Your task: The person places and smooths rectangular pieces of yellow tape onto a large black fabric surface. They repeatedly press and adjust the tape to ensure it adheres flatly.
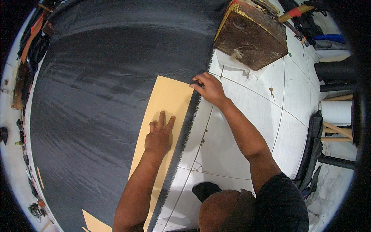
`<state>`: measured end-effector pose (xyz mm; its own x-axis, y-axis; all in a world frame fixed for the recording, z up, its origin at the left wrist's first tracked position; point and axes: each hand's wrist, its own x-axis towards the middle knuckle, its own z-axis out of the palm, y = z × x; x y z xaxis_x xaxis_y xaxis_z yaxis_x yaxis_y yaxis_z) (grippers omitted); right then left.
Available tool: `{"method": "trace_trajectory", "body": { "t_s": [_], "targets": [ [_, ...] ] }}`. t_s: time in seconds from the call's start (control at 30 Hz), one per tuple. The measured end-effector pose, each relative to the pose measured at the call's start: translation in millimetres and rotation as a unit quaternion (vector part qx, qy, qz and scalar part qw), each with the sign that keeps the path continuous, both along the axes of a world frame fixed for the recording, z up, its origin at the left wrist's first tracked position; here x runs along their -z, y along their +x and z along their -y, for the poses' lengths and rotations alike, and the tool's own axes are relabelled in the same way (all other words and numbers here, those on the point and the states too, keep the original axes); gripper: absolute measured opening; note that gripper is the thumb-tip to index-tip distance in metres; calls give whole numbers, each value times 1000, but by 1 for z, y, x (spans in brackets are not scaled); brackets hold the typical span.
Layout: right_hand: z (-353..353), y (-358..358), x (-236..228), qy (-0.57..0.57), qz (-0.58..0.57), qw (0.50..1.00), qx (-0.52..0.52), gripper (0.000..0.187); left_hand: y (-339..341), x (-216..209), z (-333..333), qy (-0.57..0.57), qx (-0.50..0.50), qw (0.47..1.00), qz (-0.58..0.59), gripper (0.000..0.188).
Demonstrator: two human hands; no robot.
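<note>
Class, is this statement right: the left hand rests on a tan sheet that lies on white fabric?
Not quite: the fabric's colour is wrong. The head view shows the left hand resting on a tan sheet that lies on dark fabric.

A worn, yellow-edged brown block (251, 40) sits upper right on white floor tiles (253, 98), near a red-banded wooden handle (306, 10). Dark rolls (335, 72), a white roll (335, 112) and wooden sticks (337, 130) line the right edge.

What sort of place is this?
Probably a fabric-cutting workshop: a broad sheet of black fabric with a frayed edge lies spread over a tiled floor, a long tan card strip lies on it, and roll-like black bundles sit at far right.
</note>
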<state>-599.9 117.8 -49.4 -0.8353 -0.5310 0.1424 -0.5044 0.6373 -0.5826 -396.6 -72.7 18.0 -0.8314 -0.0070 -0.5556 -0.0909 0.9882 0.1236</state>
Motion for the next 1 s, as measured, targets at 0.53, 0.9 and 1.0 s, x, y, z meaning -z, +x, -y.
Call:
{"method": "trace_trajectory", "body": {
  "t_s": [0.53,0.9,1.0],
  "targets": [
    [0,-2,-1,24,20,999,13,37,0,-6,-3,1,4,1000,-25,92],
    [5,6,-6,9,7,1000,21,33,10,20,2,-1,0,998,-69,100],
    [5,6,-10,16,13,1000,19,33,8,13,2,7,0,999,-54,110]
  ]
}}
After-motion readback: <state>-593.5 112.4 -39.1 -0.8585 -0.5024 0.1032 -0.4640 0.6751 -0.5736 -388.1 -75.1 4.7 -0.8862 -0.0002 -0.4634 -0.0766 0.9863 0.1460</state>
